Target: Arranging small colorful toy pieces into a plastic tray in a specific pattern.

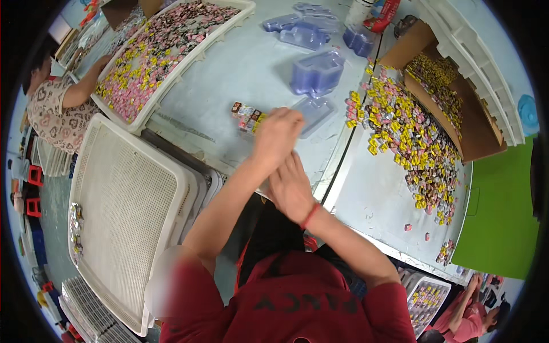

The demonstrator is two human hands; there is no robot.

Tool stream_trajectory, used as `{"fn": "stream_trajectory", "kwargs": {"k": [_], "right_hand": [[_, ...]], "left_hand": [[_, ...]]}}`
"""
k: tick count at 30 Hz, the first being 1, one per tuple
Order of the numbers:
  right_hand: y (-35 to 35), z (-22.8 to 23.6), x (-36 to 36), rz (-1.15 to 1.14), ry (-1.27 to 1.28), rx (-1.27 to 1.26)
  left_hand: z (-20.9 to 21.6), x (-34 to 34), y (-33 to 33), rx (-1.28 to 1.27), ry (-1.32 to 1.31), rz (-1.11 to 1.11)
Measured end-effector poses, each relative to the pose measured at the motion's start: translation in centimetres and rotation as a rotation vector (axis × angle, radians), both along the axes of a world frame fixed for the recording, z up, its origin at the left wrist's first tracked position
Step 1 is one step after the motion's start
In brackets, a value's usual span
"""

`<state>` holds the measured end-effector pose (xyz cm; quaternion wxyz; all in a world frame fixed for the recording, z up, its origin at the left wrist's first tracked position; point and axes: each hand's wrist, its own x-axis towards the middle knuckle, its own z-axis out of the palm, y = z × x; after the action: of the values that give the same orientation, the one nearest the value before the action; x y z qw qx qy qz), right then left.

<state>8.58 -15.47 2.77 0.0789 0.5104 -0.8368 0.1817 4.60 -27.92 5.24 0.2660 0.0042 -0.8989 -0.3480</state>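
My left hand (276, 136) is over the table's near part with its fingers curled; whatever they hold, if anything, is hidden. Just below it, my right hand (290, 187) is at the table's front edge, its fingers partly hidden under the left wrist. Left of my left hand lies a small group of wrapped candies (247, 117) in brown, pink and yellow, partly covered by the hand. A shallow clear plastic tray (316, 116) lies just right of that hand. Beyond it stands a stack of clear bluish plastic trays (318, 72).
More plastic trays (306, 34) lie at the back. Loose candies (400, 131) spread on the right from a tipped cardboard box (486, 128). A large white candy bin (189, 60) stands far left, near a co-worker (57, 108). Stacked white perforated trays (128, 211) stand at my left.
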Motion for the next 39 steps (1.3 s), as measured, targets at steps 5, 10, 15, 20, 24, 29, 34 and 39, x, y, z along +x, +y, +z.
{"fn": "stream_trajectory", "kwargs": {"k": [5,10,15,20,24,29,34,39], "right_hand": [[8.0,1.0,4.6,-0.117,-0.225,-0.1],[13.3,-0.8,5.0,-0.282,-0.24,-0.19],[15.3,-2.2,5.2,-0.242,-0.238,-0.265],[15.8,-2.9,5.3,-0.23,-0.222,-0.294],[15.9,-3.4,5.5,-0.244,-0.199,-0.281],[15.9,-3.6,5.5,-0.238,-0.205,-0.273],[16.2,-3.7,5.5,-0.266,-0.17,-0.248],[16.0,-3.2,5.6,-0.21,-0.275,-0.318]], "left_hand": [[-4.2,-5.1,4.2,-0.392,-0.157,0.064],[-6.2,-5.8,3.3,-0.421,-0.205,0.041],[-5.0,-5.5,1.9,-0.24,-0.112,-0.08],[-5.7,-6.3,1.0,-0.226,-0.056,-0.182],[-6.3,-6.7,1.8,-0.464,-0.055,-0.118],[-5.8,-7.1,2.7,-0.395,-0.186,0.1],[-4.0,-7.4,2.8,-0.005,-0.403,0.115],[-4.2,-7.7,0.6,0.436,-0.576,0.033]]}}
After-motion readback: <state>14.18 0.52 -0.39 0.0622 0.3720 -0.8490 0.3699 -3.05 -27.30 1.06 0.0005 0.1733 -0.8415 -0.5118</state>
